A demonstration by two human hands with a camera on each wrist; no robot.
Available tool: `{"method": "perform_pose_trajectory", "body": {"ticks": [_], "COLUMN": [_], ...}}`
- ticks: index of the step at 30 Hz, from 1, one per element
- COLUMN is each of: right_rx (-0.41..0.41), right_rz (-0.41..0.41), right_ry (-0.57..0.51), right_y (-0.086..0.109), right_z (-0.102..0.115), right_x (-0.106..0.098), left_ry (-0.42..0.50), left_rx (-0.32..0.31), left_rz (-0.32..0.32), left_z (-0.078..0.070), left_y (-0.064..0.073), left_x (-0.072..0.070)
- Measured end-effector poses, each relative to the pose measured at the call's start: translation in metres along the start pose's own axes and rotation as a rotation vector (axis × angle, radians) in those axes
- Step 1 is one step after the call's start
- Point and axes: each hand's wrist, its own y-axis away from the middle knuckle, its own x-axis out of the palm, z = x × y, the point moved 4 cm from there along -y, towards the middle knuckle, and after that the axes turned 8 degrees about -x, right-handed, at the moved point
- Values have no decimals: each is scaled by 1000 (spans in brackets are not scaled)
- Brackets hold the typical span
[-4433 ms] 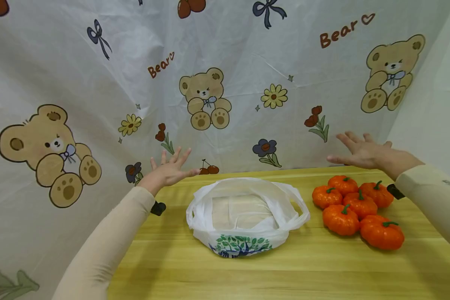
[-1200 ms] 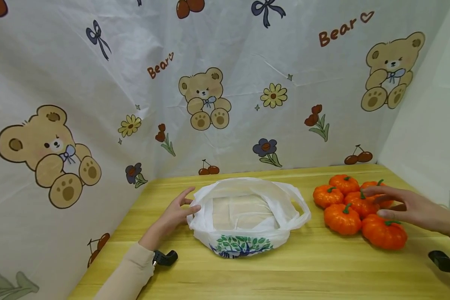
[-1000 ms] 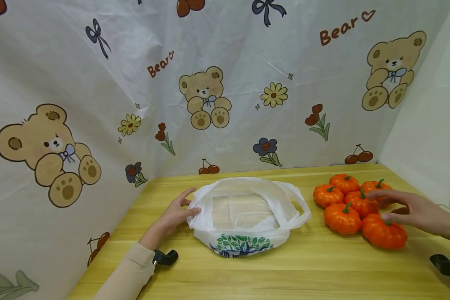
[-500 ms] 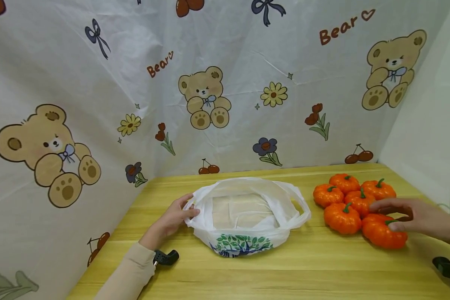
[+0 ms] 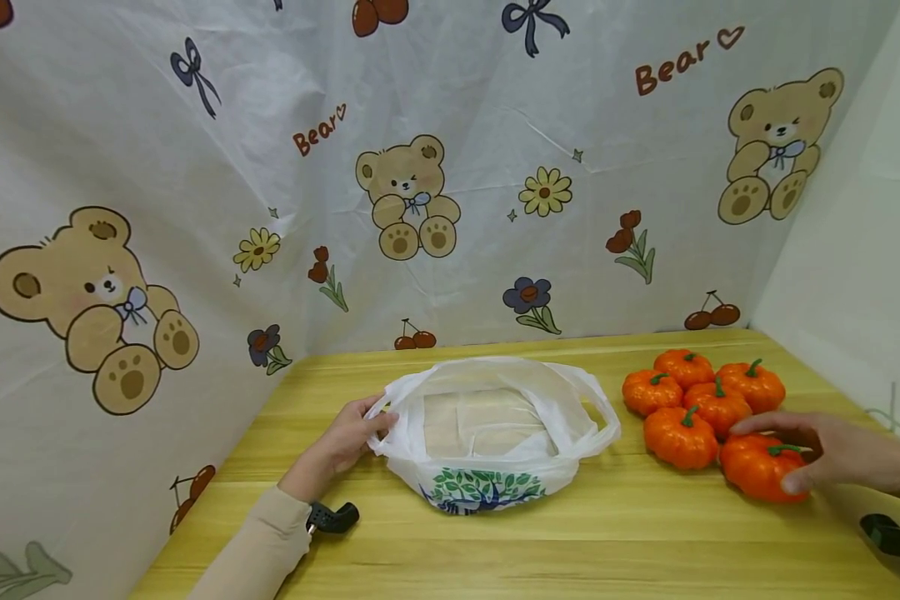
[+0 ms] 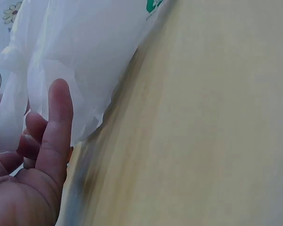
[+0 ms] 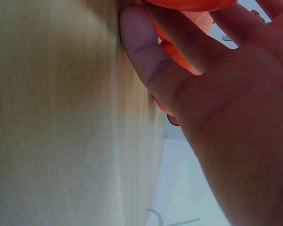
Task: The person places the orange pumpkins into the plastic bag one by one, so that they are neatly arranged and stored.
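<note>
A white plastic bag [image 5: 487, 479] with a green tree print stands with its mouth wide on the table. My left hand [image 5: 348, 437] holds the bag's left handle, with fingers curled behind it and the thumb in front; the left wrist view shows the handle strip between thumb and fingers. Several small orange pumpkins [image 5: 680, 437] with green stems cluster on the right. My right hand [image 5: 832, 454] grips the nearest pumpkin [image 5: 757, 471], its thumb at the front and fingers behind. In the right wrist view, only the underside of an orange pumpkin [image 7: 193, 4] shows between the fingers.
Beige lining or contents [image 5: 487, 423] show inside the bag. The wooden table [image 5: 570, 554] meets a bear-print sheet [image 5: 480, 292] behind and on the left. A white wall [image 5: 855, 317] rises on the right, with a thin cord [image 5: 892, 421] beside it.
My left hand has come down from the air to the bag's left handle and taken hold. My right hand has come down from over the pumpkins onto the front right pumpkin.
</note>
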Motion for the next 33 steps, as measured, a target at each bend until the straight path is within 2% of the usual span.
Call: {"method": "perform_pose_trajectory", "body": {"ticks": [3,12,18,27,33], "right_rx": [-7,39,52,21,-4], "right_rz": [-2,16,19,-5,-56], "right_ry": [23,82,99,85,148], "right_y": [1,0,-1,-4,-5], "right_z": [0,-1,2,13,24], "right_x": [2,3,4,0,-7], "left_ry": [16,33,27,48,42], "left_rx": [-17,-52,-59,-74,-74], "left_rz": [-43,-150,-167,-205,-208], "left_z": [1,3,6,6,5], "left_y": [0,-5,-7,-6,-5], "left_x": [1,4,5,4,4]}}
